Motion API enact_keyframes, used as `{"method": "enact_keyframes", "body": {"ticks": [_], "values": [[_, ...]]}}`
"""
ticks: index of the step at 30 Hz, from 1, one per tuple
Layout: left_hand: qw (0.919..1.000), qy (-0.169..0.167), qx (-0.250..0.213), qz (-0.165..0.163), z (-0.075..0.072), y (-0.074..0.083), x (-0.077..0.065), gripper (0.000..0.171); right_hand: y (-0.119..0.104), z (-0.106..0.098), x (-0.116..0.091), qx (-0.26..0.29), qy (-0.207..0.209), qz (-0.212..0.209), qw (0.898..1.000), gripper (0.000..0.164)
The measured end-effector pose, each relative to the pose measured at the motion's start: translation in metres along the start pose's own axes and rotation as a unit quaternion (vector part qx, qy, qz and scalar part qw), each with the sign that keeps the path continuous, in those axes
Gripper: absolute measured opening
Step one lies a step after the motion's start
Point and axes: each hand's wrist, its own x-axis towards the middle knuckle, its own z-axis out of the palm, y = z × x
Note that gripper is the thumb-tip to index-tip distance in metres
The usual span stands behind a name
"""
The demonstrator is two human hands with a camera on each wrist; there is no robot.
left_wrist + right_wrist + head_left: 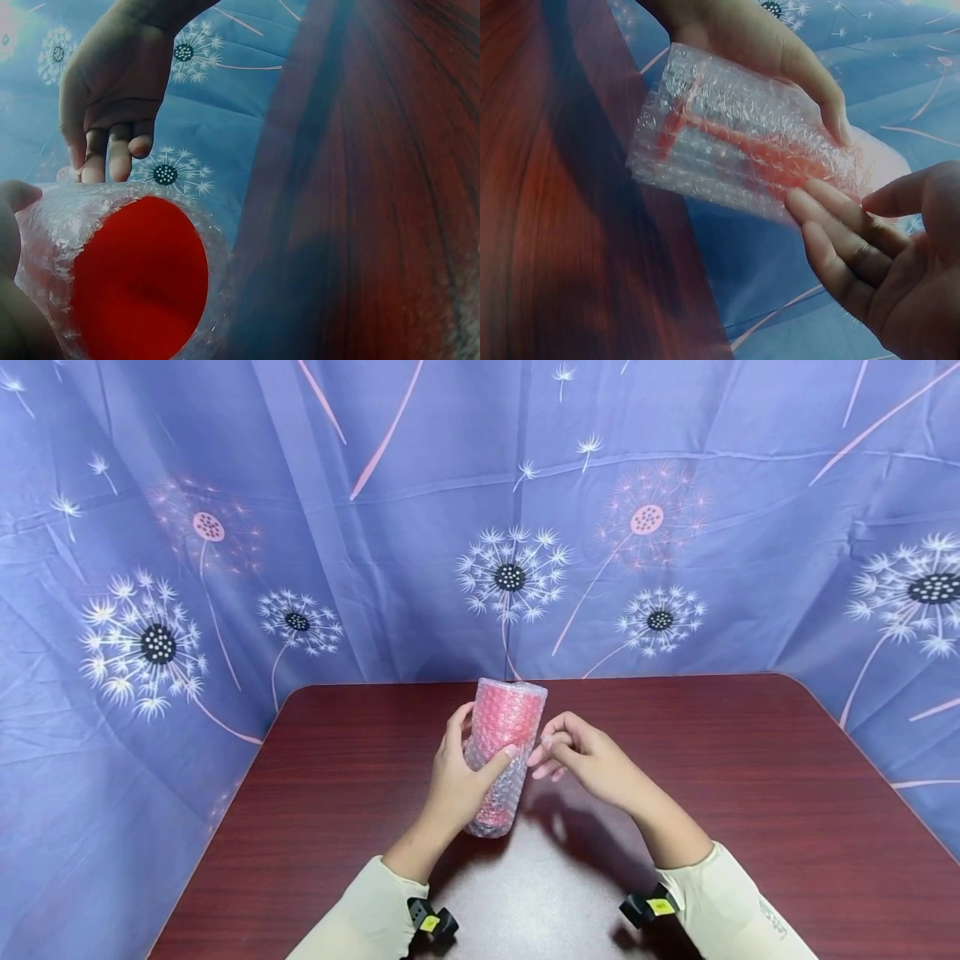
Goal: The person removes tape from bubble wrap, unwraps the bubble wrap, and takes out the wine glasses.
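A red, roughly cylindrical thing in clear bubble wrap (507, 752) is held tilted over the table; its exact kind is hidden by the wrap. My left hand (459, 781) grips it from the left, thumb across the near side. In the left wrist view its round red end (142, 281) shows inside the wrap. At its right side is my right hand (588, 760), thumb and forefinger brought together at the wrap's edge. The right wrist view shows the other fingers (840, 240) of that hand stretched out along the bubble wrap (727, 135).
Below the hands is a dark red wood-grain table (750, 777). A blue-purple curtain (420, 568) with dandelion prints hangs behind its back edge and along the sides. Black wrist cameras (431, 922) sit at both pale sleeves (367, 910).
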Motion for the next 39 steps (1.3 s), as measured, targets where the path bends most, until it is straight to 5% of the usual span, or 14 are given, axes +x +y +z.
{"method": "enact_keyframes", "body": {"ticks": [9, 24, 39], "values": [[0.9999, 0.012, -0.002, 0.001, -0.0004, 0.0012, -0.0009, 0.084, -0.0015, -0.0002, -0.0005, -0.048, 0.041, 0.005, 0.998, 0.010], [0.9999, 0.010, 0.012, -0.006, -0.0007, 0.0017, -0.0013, 0.086, 0.0005, 0.0008, 0.0005, -0.006, -0.008, -0.001, 1.000, 0.014], [0.9998, 0.011, 0.016, -0.011, 0.0006, 0.0022, -0.0018, 0.087, -0.0018, 0.0022, 0.0006, -0.021, 0.003, -0.003, 1.000, 0.020]]}}
